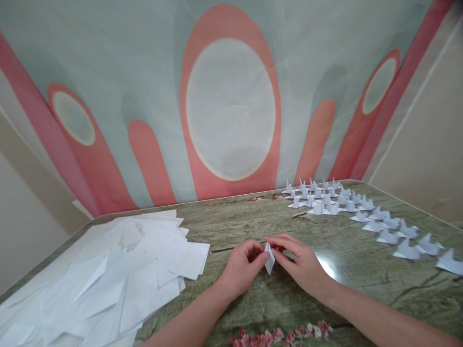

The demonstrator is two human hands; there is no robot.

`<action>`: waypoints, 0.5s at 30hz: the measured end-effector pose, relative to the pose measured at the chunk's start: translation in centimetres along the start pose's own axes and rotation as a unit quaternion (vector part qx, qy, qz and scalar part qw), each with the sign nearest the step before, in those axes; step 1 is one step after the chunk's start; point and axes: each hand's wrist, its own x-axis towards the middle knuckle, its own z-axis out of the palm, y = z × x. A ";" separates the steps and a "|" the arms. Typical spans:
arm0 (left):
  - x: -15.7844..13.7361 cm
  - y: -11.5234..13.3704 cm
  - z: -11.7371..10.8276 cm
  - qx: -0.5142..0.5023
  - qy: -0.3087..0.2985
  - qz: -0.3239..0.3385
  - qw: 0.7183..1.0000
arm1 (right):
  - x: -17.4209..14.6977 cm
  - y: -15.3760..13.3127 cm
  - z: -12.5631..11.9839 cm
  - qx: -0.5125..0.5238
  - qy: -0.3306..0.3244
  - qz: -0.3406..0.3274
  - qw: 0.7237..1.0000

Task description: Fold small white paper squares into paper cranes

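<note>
Paper piece (pixel 269 262), white and folded to a narrow pointed shape, is in my hands at the near part of the table (pixel 220 221), one tip downward. Clock positions are read from this piece as centre. My left hand (pixel 241 264), on its nine o'clock side, pinches it between thumb and bent forefinger, the thumb against its near face. My right hand (pixel 303 264), on its three o'clock side, grips the upper part, forefinger at the top and thumb at the edge. Whether the lower tip touches the table I cannot tell.

At nine o'clock, loose white sheets (pixel 141 284) lie overlapping in a broad, uneven pile; one bears dark marks (pixel 133 246), too small to read. Between one and three o'clock, small white folded figures (pixel 407 250) stand in rough rows, points upright, well apart from my hands. At three o'clock, a patch of reflected light (pixel 326 264) shows on the table. At six o'clock lies a band of pink and white blossoms (pixel 277 336). At twelve o'clock, beyond the far edge, rises a grey-green and coral backdrop (pixel 231 24).
</note>
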 end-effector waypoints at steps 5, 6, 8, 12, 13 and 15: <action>0.0 0.1 0.1 -0.039 0.012 -0.007 0.999 | 0.0 0.1 0.2 -0.014 0.016 -0.014 1.000; 0.0 0.1 0.2 -0.059 0.017 -0.013 0.998 | 0.0 0.1 0.2 -0.013 0.017 -0.013 1.000; -0.1 0.3 0.3 -0.100 0.023 -0.026 0.994 | 0.0 0.0 0.2 -0.014 0.021 -0.013 1.000; -0.2 0.5 0.5 -0.128 0.029 -0.033 0.991 | 0.0 -0.2 0.2 -0.017 0.027 -0.005 0.999; -0.2 0.5 0.5 -0.125 0.029 -0.034 0.991 | 0.0 -0.2 0.2 -0.016 0.026 -0.003 1.000; -0.2 0.5 0.5 -0.114 0.029 -0.036 0.992 | 0.0 -0.2 0.2 -0.013 0.025 -0.001 1.000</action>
